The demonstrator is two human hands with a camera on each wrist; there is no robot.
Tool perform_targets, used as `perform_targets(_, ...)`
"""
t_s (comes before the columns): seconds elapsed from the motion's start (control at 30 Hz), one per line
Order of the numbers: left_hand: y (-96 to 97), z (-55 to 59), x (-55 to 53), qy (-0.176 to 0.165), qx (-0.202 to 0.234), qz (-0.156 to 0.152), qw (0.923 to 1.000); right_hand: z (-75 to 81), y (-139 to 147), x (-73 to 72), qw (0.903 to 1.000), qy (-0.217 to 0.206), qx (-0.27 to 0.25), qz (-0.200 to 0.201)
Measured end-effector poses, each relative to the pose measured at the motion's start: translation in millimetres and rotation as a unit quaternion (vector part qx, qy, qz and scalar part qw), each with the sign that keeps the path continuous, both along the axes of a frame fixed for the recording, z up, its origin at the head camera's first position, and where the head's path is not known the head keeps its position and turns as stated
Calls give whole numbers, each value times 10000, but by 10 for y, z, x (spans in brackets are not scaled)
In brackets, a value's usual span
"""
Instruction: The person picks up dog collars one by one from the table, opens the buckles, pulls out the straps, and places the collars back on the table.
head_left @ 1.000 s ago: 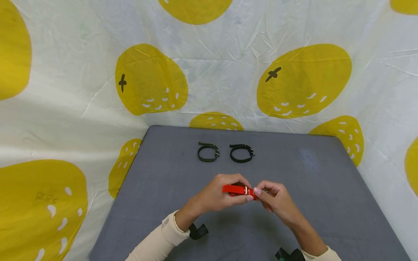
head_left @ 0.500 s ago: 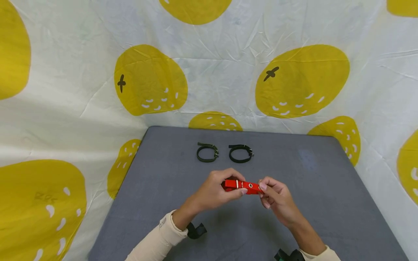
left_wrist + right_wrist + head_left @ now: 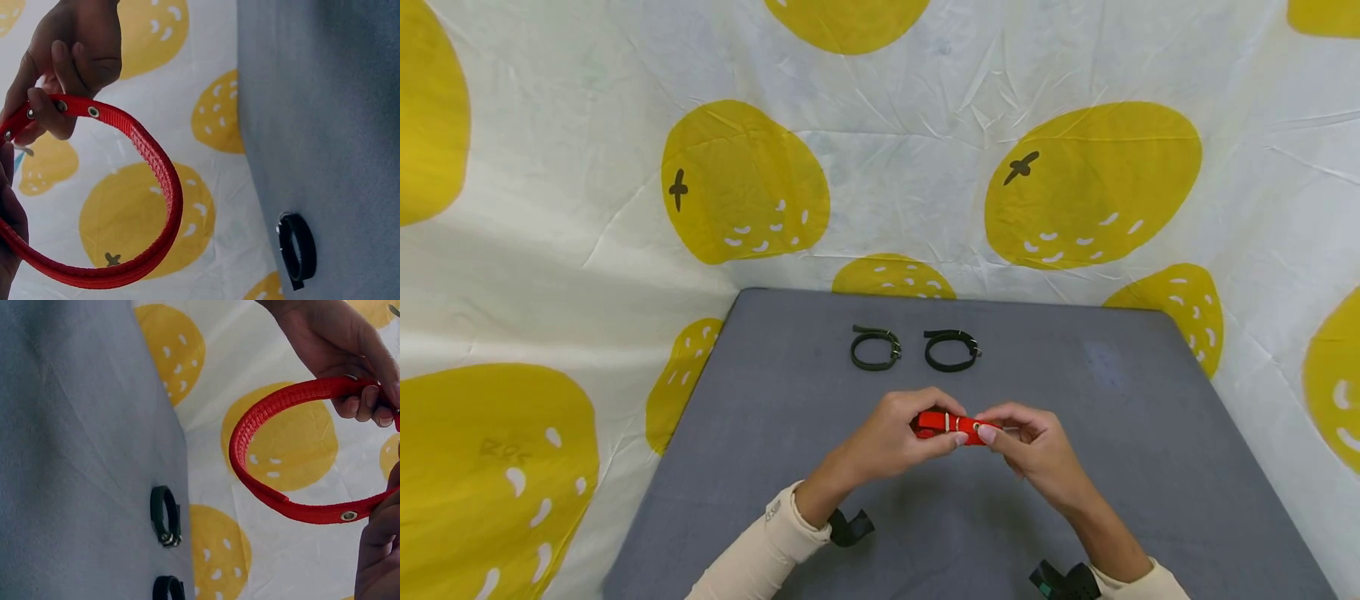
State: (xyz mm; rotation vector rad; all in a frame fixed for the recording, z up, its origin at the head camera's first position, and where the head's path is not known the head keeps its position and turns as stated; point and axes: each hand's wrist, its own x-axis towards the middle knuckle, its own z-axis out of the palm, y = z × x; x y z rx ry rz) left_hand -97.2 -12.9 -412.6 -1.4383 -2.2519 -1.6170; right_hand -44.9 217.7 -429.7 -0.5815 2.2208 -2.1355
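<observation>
A red collar (image 3: 934, 422) with metal eyelets and a buckle is held up above the table in both hands. My left hand (image 3: 898, 433) grips its left part beside the buckle, thumb in front. At the right, my right hand (image 3: 1033, 446) pinches the strap near an eyelet, its fingertips close to the left thumb. Both wrist views show the collar bent into a wide loop, the collar's padded inner side (image 3: 250, 428) visible. The strap's tip is hidden by the fingers.
Two dark buckled collars lie looped at the back of the grey table (image 3: 805, 400): a dark green collar (image 3: 872, 367) on the left and a black collar (image 3: 950, 368) on the right. A white sheet (image 3: 910, 183) with yellow fruit prints hangs behind.
The red collar has shifted slightly left with the left hand. My right hand drew rightward along the strap, showing an eyelet, then came back left towards the buckle.
</observation>
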Motion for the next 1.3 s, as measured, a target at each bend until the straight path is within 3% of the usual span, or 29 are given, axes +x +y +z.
perform_targets(0.33,-37,43,5,127,-98,60,9999,6,22,3,9975,-117,-599,361)
perform_targets(0.73,-58,80,2,231,-321,45,9992,51,-18,43,9992,348,125,-158)
perform_targets(0.9,-50,78,20,177,-321,33,9993,39,-40,49,9963,697,108,-492)
perform_targets(1.13,-72,115,21,114,-162,129,9997,66,-4,46,9972,506,-213,-504)
perform_targets(1.3,-106,136,15,248,-242,195,9992,94,2,62,9971,307,443,-533)
